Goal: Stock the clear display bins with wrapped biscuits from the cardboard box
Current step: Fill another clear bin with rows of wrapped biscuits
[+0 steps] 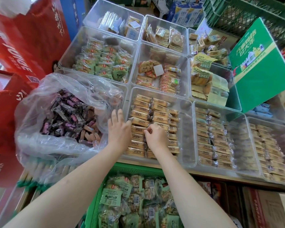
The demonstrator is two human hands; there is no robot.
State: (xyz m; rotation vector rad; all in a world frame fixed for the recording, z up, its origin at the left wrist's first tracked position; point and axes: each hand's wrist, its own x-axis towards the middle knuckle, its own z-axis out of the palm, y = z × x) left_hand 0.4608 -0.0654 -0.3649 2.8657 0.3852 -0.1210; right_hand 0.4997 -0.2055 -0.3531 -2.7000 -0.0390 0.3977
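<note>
A clear display bin (186, 129) in the front row holds neat rows of tan wrapped biscuits (143, 111). My left hand (118, 127) lies with straight fingers against the bin's left wall, its thumb touching a packet's end. My right hand (155, 134) is inside the bin, fingers curled and pinching one tan packet in the middle rows. Left of the bin, a clear plastic bag (39, 129) holds dark purple wrapped biscuits (67, 116). The cardboard box under the bag is hidden.
More clear bins (220, 134) with wrapped biscuits fill the shelf behind and to the right. A green crate (122, 168) of green-labelled packets stands below my arms. Red cartons (15, 63) stack at the left, and a green gift box (260, 66) leans at the right.
</note>
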